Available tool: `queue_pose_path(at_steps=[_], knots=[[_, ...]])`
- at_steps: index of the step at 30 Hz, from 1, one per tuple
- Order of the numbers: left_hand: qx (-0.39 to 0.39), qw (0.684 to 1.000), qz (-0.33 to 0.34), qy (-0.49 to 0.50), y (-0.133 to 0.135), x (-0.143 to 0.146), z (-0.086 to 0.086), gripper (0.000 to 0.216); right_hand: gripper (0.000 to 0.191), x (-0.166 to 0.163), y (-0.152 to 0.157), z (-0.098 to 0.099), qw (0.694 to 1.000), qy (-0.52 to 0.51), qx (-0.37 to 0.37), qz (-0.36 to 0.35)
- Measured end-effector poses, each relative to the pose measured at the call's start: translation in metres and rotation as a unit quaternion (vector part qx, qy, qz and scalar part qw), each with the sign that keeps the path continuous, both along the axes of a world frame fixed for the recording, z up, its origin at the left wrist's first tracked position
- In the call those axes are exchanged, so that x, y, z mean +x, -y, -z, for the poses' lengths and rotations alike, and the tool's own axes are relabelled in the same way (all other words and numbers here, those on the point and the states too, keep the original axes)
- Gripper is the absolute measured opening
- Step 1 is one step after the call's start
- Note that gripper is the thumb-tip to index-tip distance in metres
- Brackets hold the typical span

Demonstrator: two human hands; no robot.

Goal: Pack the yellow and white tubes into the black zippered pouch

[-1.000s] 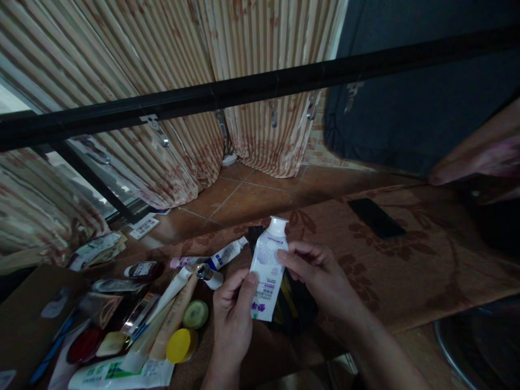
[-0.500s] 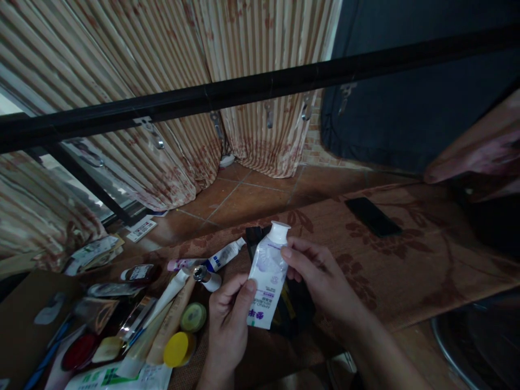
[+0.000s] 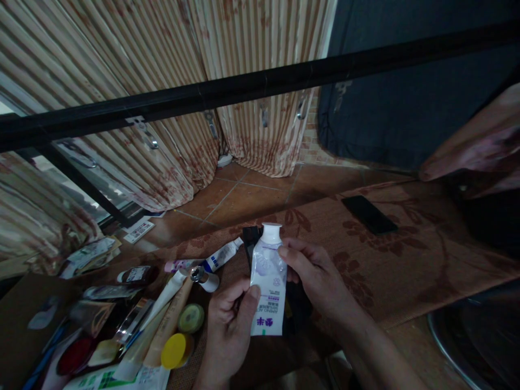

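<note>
A white squeeze tube [image 3: 268,295] with purple print stands cap-up between both of my hands, its broad white cap at the top. My left hand [image 3: 233,319] pinches the tube's left edge low down, thumb on the front. On the other side my right hand [image 3: 312,273] grips the upper right edge near the shoulder, thumb and fingers closed on it. Behind the tube lies a dark object [image 3: 298,309], mostly hidden. Left of my hands lie a blue-and-white tube [image 3: 223,254], a silver-capped bottle [image 3: 205,277], a green-lidded jar [image 3: 190,318] and a yellow-lidded jar [image 3: 176,349].
More tubes and bottles crowd the left, with a brown bottle [image 3: 137,274], a red lid [image 3: 76,356] and a cardboard box [image 3: 34,303]. A dark phone [image 3: 369,214] lies on the patterned cloth [image 3: 439,260]. A dark rail [image 3: 244,89] crosses in front of the curtains.
The tube has turned from a rightward lean to nearly upright, its cap shifting slightly left. Both hands still hold it. The view has shifted a little.
</note>
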State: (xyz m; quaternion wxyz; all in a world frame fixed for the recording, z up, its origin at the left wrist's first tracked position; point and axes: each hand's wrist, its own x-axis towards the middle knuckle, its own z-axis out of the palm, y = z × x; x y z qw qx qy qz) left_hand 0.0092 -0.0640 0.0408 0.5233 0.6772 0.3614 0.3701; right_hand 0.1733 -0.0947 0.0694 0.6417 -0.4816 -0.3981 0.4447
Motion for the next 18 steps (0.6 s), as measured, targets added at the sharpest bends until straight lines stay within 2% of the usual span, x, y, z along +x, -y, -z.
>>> queue_pose_path(at_steps=[6, 12, 18], knots=[[0.021, 1.0, 0.012, -0.008, 0.002, 0.003, -0.004, 0.032, 0.03, -0.002, 0.0, -0.001, 0.999, -0.005, 0.022, 0.024], [0.056, 0.998, 0.014, -0.018, 0.003, 0.005, -0.007, 0.033, 0.031, -0.007, 0.0, -0.002, 0.999, 0.008, 0.012, 0.05], [0.012, 1.0, 0.014, 0.007, 0.004, 0.005, -0.002, 0.034, 0.032, -0.015, 0.0, 0.001, 0.997, 0.008, 0.01, 0.079]])
